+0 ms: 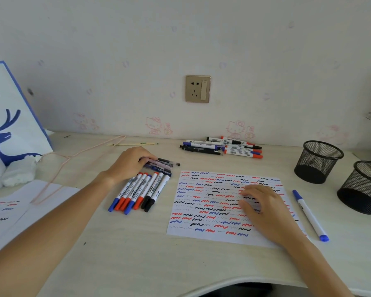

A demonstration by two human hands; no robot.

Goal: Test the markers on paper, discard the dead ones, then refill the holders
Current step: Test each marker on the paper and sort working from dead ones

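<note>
Risk: left hand point(130, 162) curls over the dark pens point(161, 165) at frame centre-left, just above the marker row point(140, 192); a sloppy sweep could mix the piles. Right hand point(263, 207) lies with fingers loosely bent on the test paper point(201, 211), holding nothing. Blue marker point(310, 214) lies just right of it, mesh holders point(318, 161) empty at far right.

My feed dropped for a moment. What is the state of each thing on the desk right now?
Left hand: grips dark pens.
Right hand: fingers flat on test paper.
Test paper: covered in squiggles.
Near marker row: capped, lying flat.
Far marker pile: capped.
Lone blue marker: capped, beside paper.
Mesh holders: upright, empty.
</note>
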